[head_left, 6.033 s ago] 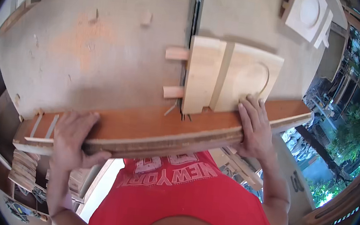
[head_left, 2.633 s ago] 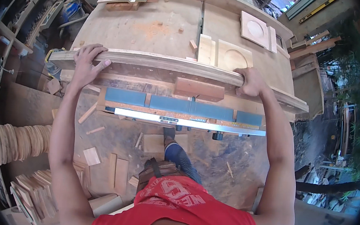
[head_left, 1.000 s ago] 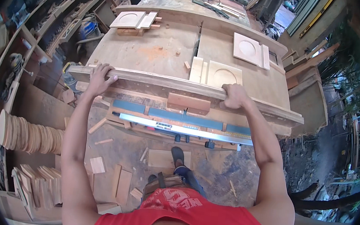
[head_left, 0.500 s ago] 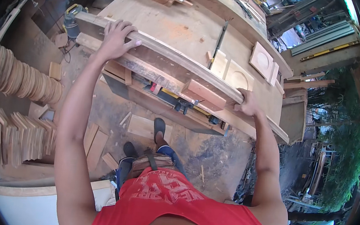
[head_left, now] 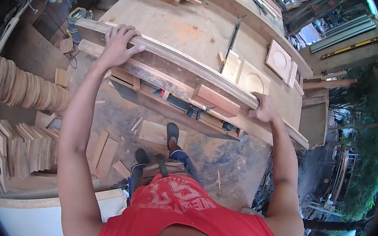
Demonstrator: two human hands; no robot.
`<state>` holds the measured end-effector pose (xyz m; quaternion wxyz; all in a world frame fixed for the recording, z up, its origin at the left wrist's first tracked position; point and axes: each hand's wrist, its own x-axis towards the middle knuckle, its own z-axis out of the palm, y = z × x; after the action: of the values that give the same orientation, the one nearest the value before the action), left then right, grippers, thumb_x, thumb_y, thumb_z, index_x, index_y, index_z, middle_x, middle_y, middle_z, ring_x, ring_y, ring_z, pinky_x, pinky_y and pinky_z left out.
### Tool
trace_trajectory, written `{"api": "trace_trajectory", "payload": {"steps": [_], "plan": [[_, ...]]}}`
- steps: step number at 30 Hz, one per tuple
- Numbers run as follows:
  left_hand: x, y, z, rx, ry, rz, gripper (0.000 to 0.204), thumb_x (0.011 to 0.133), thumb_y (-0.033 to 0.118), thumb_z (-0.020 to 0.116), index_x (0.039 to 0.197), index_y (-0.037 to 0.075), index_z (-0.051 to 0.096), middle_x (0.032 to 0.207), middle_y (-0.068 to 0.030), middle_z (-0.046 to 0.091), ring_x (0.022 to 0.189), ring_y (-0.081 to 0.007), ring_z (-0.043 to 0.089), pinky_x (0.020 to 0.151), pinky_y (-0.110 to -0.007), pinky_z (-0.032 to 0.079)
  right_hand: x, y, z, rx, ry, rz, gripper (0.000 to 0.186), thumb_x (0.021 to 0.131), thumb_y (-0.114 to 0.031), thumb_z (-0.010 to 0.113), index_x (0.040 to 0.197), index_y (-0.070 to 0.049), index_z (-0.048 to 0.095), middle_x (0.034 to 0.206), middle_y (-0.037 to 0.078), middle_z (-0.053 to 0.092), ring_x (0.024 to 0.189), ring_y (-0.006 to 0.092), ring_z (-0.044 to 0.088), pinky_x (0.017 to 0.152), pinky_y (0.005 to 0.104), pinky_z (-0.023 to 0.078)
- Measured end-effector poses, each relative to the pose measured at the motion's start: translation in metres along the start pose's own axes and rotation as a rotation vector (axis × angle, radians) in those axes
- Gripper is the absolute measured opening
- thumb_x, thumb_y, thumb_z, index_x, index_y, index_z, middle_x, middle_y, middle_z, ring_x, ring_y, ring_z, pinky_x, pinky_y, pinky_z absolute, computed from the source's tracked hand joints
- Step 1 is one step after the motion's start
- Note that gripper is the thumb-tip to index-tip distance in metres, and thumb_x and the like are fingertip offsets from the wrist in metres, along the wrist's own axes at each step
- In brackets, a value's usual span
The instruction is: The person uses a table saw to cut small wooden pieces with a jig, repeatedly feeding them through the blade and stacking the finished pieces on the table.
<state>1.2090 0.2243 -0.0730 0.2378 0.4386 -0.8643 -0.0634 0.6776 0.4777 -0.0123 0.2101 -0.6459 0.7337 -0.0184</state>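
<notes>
A long plywood board (head_left: 190,63) stands on its edge along the near side of a workbench (head_left: 161,27). My left hand (head_left: 121,47) lies over its top edge towards the left end, fingers over the far side and thumb along the near side. Farther right, my right hand (head_left: 265,109) is closed around the same edge. A reddish wooden block (head_left: 217,103) sits against the bench front, left of my right hand. Beyond the board lie a pale wooden piece with a round recess (head_left: 254,79) and a long dark bar clamp (head_left: 231,44).
Another recessed wooden piece (head_left: 279,60) lies at the bench's right. A yellow-and-grey machine (head_left: 75,25) stands on the left. Stacked wooden discs (head_left: 22,82) and upright wooden panels (head_left: 24,149) line the left side. Loose offcuts (head_left: 107,155) lie on the floor near my feet.
The view has shifted slightly, so the bench and floor sit a little differently in the picture. Both hands keep their places on the plywood board.
</notes>
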Motion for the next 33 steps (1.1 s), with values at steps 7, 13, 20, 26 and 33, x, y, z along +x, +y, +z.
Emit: {"api": "trace_trajectory", "payload": {"steps": [7,13,20,26,33], "plan": [[0.000,-0.004,0.004,0.000,0.012,0.002,0.062,0.094,0.062,0.071,0.133,0.013,0.069,0.147,-0.0108,0.058,0.146,-0.0344,0.041,0.125,-0.058,0.016,0.005,0.003,0.000,0.015,-0.018,0.014,0.087,0.052,-0.029,0.084,0.132,0.001,0.070,0.115,0.028,0.076,0.110,0.0441,0.073,0.097,0.0489,0.057],[0.005,0.002,0.005,0.030,-0.016,-0.002,0.064,0.094,0.066,0.069,0.132,0.014,0.070,0.146,-0.0104,0.059,0.143,-0.0346,0.045,0.125,-0.057,0.017,-0.003,0.007,0.002,0.039,-0.026,0.027,0.087,0.052,-0.030,0.083,0.134,-0.001,0.071,0.114,0.028,0.076,0.110,0.0434,0.073,0.097,0.0488,0.057],[0.005,-0.016,0.023,0.118,0.094,0.046,0.064,0.094,0.069,0.066,0.135,0.019,0.071,0.144,-0.0097,0.062,0.141,-0.0344,0.048,0.123,-0.056,0.021,0.004,0.006,0.003,-0.005,-0.022,0.054,0.071,0.053,-0.029,0.081,0.118,-0.001,0.076,0.103,0.027,0.077,0.100,0.0412,0.075,0.088,0.0477,0.056],[0.013,-0.031,0.026,0.200,0.052,0.008,0.069,0.097,0.071,0.062,0.144,0.021,0.067,0.150,-0.0101,0.060,0.146,-0.0347,0.045,0.125,-0.055,0.019,0.001,-0.020,-0.011,-0.102,-0.028,0.029,0.062,0.054,-0.031,0.081,0.109,-0.002,0.077,0.095,0.025,0.077,0.091,0.0392,0.074,0.081,0.0469,0.055],[0.020,-0.032,0.031,0.192,0.040,-0.013,0.070,0.098,0.073,0.059,0.147,0.023,0.065,0.152,-0.0101,0.060,0.145,-0.0361,0.045,0.125,-0.054,0.019,0.003,-0.007,-0.011,-0.271,-0.032,0.078,0.061,0.057,-0.039,0.081,0.109,-0.008,0.079,0.093,0.019,0.078,0.089,0.0344,0.074,0.079,0.0461,0.055]]}}
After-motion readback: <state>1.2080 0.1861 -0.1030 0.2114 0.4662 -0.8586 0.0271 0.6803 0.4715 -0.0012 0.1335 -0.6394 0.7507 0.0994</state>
